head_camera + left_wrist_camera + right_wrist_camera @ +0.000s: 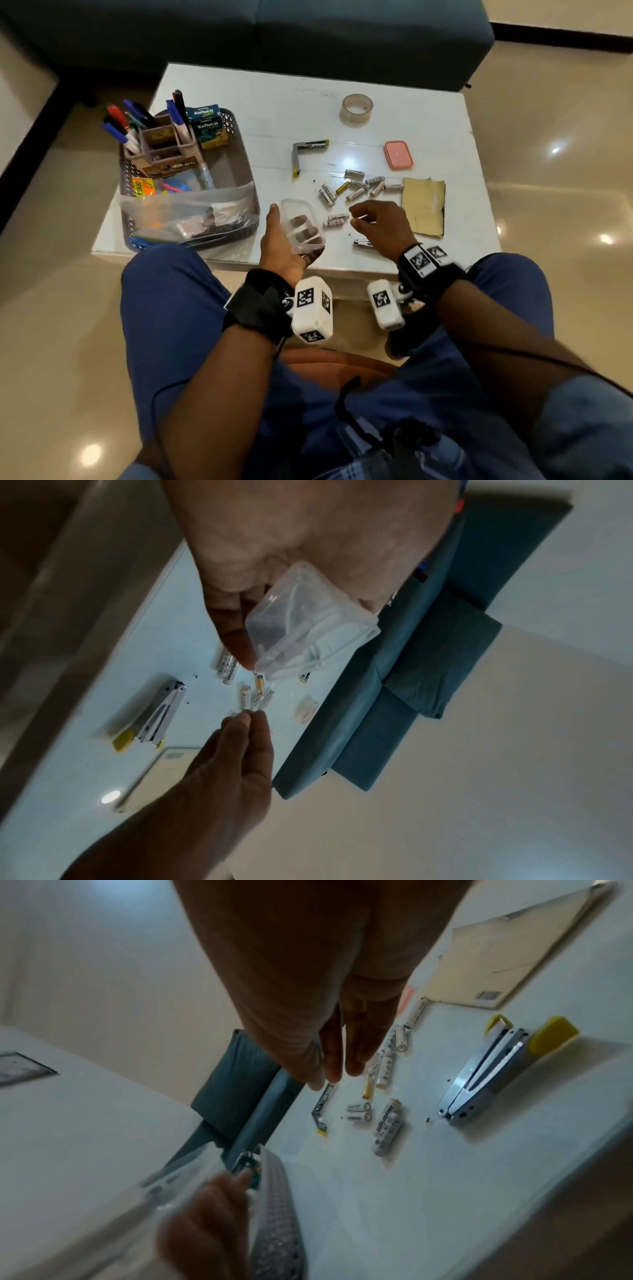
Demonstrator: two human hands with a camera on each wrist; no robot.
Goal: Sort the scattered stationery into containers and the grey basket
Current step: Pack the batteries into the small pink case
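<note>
My left hand (289,219) holds a clear plastic container (301,228) tilted above the table's near edge, thumb on one side and fingers behind it. Seen from the left wrist, the container (308,626) looks to have nothing inside. My right hand (356,219) hovers just right of it with thumb and fingertips pinched on a thin pale sliver, too small to identify. Two white batteries (337,220) lie between the hands. Several more batteries (356,186) are scattered behind. The grey basket (245,161) stands at the left.
An open stapler (310,147) lies mid-table and a second stapler (363,242) under my right wrist. A pink lid (398,154), tape roll (356,109) and brown envelope (424,205) sit to the right. The basket holds a pen organiser (164,140) and a plastic bag (191,209).
</note>
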